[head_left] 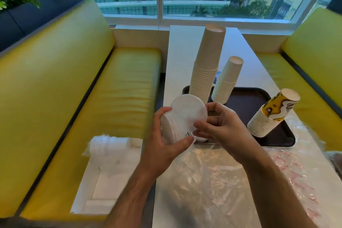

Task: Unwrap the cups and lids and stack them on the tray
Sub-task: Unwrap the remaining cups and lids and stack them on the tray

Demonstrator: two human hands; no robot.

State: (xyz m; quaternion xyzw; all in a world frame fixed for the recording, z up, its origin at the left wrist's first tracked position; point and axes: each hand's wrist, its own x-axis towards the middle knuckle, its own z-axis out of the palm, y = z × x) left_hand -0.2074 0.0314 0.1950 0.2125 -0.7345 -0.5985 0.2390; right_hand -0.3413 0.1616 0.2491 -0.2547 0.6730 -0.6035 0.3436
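1. A short stack of white lids is held above the near-left corner of the dark tray, tilted so the round, flat top face looks up and toward the camera; the stacked rims show as thin ribs along its left edge.
2. The left hand has its grip closed round the stack, fingers curled over the far-left edge and thumb pressed on the near edge.
3. The right hand has its grip closed on the stack's right rim, thumb and fingertips pinching it.
4. On the tray stand three upside-down cup stacks: a tall cream stack at the far left, a shorter cream stack just right of it, and a stack of printed yellow-and-brown cups leaning at the right edge.
5. Crumpled clear plastic wrap covers the near part of the white desk.
6. On the yellow bench to the left lies a still-wrapped roll of white lids, resting on a white box.
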